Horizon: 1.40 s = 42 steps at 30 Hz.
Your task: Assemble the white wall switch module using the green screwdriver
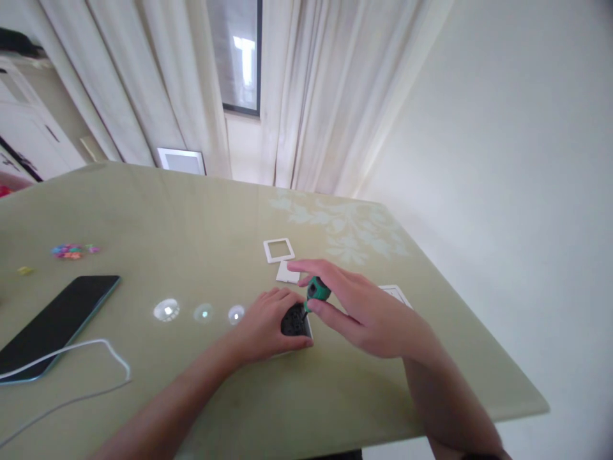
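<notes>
My left hand (271, 322) grips a small square device with a white edge and a dark inner face (293, 322), which looks like a wall switch or socket, by its sides on the table. In my right hand (366, 310) is a green and black screwdriver (317, 289), held between thumb and fingers. Its shaft points down, and the tip is at the upper right part of the dark face. Whether it sits in a screw I cannot tell. Just beyond the hands lie a white square frame (278, 241) and a white plate (286, 275).
Another white panel (395, 294) lies partly behind my right wrist. To the left are a dark phone or tablet (60, 322), a white cable (110, 348) and small colourful pieces (71, 251). The table's (191, 217) right edge runs beside a white wall (527, 191).
</notes>
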Tool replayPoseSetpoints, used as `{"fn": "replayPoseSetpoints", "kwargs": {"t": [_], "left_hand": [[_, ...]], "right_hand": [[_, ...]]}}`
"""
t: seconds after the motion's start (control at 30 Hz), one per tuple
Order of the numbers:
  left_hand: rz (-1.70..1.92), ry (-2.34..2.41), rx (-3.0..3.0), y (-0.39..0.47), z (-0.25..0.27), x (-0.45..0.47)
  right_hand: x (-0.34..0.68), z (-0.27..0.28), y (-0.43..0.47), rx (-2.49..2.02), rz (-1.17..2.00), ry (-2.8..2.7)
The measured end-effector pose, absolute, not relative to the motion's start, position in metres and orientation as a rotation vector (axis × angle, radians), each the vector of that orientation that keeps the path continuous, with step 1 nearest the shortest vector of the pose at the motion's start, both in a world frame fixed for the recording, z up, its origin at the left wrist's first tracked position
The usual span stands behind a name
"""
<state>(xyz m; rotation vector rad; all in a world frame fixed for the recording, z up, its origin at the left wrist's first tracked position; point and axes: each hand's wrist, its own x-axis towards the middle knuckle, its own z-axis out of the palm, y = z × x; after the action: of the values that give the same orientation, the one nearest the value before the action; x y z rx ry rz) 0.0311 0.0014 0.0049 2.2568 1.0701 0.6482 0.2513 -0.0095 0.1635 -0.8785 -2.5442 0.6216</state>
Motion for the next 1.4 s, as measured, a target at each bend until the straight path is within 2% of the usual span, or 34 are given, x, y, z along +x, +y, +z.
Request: {"fn": "replayPoseSetpoints", "kwargs": {"t": [0.07,0.17,0.47,0.73,0.97,1.23,1.4], "left_hand": [[0.650,1.052,2.269,0.004,0.004,0.031],[0.658,1.050,2.277,0.006,0.007,0.032],[0.729,1.033,2.247,0.008,0.009,0.034],[0.837,1.105,2.214,0.026,-0.009,0.020],[0.749,1.348,2.372,0.055,-0.028,-0.009],[0.748,1.422,2.422,0.043,-0.020,-0.016],[0.958,1.446,2.370,0.041,0.000,-0.025]], "right_hand": [[0.251,0.163,-0.010,-0.841,0.717,-2.515],[0.249,0.155,-0.003,-0.961,0.680,-2.366],[0.233,0.134,-0.005,-1.256,0.226,-2.136],[0.274,0.077,0.018,-1.120,0.332,-1.284],[0.263,0.028,0.028,-1.059,0.556,-1.194],[0.258,0.030,0.022,-1.012,0.699,-1.133],[0.255,0.029,0.021,-0.975,0.735,-1.094]]}}
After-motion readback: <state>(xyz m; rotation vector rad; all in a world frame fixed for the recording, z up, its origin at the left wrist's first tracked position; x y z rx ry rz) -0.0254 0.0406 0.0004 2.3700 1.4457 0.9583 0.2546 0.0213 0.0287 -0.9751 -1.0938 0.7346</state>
